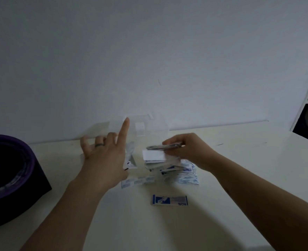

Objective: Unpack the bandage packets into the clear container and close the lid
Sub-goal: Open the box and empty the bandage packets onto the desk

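A single wide-angle view is given, taken from the person's head. The counter (249,169) is looked down on at a shallow angle, and its far edge is met by the white wall (149,42), by which the upper half is filled. The left hand (102,156) and right hand (189,151) are seen mid-frame, at arm's reach.

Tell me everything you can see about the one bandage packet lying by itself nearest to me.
The lone bandage packet is a flat, long rectangular wrapper, paper-like, pale with blue printing, heaviest at its left end. It lies flat on the white table, long side running left to right, apart from the pile of packets behind it. Neither the left hand nor the right hand touches it.
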A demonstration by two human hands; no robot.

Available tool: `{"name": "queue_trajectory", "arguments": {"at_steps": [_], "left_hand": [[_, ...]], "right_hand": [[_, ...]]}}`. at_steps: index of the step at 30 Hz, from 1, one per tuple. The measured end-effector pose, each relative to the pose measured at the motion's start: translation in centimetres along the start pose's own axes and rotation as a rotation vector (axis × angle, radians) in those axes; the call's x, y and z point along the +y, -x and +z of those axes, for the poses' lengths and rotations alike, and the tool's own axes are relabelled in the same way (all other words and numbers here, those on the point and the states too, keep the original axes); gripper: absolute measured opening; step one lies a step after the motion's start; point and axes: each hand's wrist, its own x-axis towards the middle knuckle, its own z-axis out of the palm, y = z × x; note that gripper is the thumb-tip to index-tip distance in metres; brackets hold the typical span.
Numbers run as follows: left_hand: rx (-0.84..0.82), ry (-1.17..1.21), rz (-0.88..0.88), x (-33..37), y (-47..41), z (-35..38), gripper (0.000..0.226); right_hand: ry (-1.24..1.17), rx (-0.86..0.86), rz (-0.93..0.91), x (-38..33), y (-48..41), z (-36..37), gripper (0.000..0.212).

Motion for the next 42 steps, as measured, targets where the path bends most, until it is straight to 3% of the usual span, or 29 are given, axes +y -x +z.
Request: {"name": "queue_trajectory", "arguments": {"at_steps": [4, 12, 15, 20, 24, 27, 29, 31, 33, 38, 42], "left_hand": [[-0.035, -0.025, -0.041, -0.7, -0.1, -0.1, 0.128], [0.052, 0.008, -0.053, -0.6, -0.1, -0.8, 0.131], [0.084, 0.052, -0.002, 0.3, -0.1, -0.9, 0.131], [0.138, 0.147, 0.065, 1.9, -0.2, -1.1, 0.134], [0.184, 0.215, 0.088, 2.5, -0.2, -1.4, 0.133], [0.244, 0.261, 0.126, 2.5, -0.1, -1.2, 0.135], [0.264, 0.269, 0.136, 2.4, -0.1, -1.0, 0.136], [0.249, 0.253, 0.135, 2.5, -0.1, -0.9, 0.136], [0.239, 0.243, 0.139, 2.7, -0.2, -0.8, 0.137], [0.285, 0.268, 0.204, 3.4, 0.2, -0.9, 0.140], [0.355, 0.292, 0.298, 4.0, 0.7, -0.5, 0.145]], "right_hand": [[0.227, -0.068, 0.108, 2.1, 0.7, 0.1, 0.028], [0.721, -0.079, -0.061, 0.1, 1.9, -0.6, 0.062], [0.764, -0.194, -0.131, 0.5, 2.9, 0.4, 0.073], [0.894, -0.380, -0.102, 1.6, 2.9, 1.3, 0.072], [1.083, -0.380, -0.058, 2.4, 2.2, 0.9, 0.064], [1.014, -0.311, -0.035, 1.9, 2.3, -0.1, 0.064], [0.907, -0.144, -0.138, 0.3, 2.7, -0.7, 0.059], [0.813, 0.103, -0.356, -1.8, 3.1, -1.0, 0.045], [0.832, 0.217, -0.605, -3.5, 3.3, -1.0, 0.032], [1.186, -0.056, -0.914, -4.1, 1.9, -0.3, 0.041], [1.302, -0.121, -1.016, -4.4, 1.3, 0.0, 0.040]]}}
